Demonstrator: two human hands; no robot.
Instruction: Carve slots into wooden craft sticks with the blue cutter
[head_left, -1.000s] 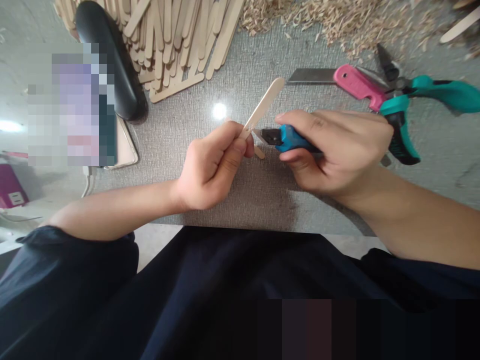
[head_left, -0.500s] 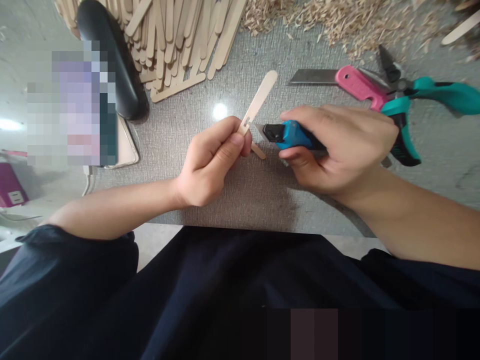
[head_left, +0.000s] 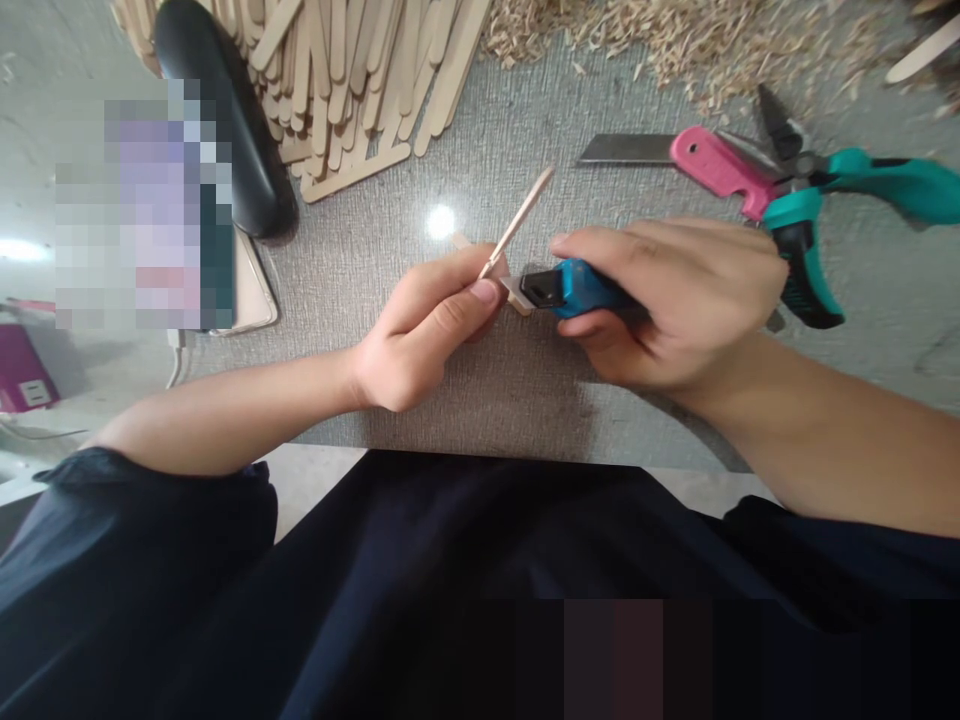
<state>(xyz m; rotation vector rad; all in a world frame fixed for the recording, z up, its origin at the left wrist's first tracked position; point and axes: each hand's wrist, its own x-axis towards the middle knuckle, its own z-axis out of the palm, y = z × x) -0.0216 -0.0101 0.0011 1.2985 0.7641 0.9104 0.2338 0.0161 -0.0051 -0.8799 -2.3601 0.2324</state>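
Note:
Between thumb and fingers, my left hand [head_left: 431, 325] pinches a wooden craft stick [head_left: 523, 215], which is turned edge-on and slants up to the right. My right hand [head_left: 682, 300] is wrapped round a blue and black utility knife [head_left: 574, 287]. The knife's short blade points left and sits close beside my left thumb, at the lower part of the stick; whether it touches the wood I cannot tell. Beneath my left hand lies a second craft stick [head_left: 519, 302], mostly hidden by the fingers.
Many craft sticks [head_left: 360, 70] are piled at the back left, beside a black case [head_left: 225, 120] and a blurred phone [head_left: 255, 290]. Wood shavings [head_left: 675, 45] cover the back. At the right lie a pink-handled cutter [head_left: 716, 160] and teal-handled pliers [head_left: 892, 185].
The stick in my left hand has turned from its flat face to its edge. My right hand has brought the knife blade slightly left and down, nearer to my left thumb.

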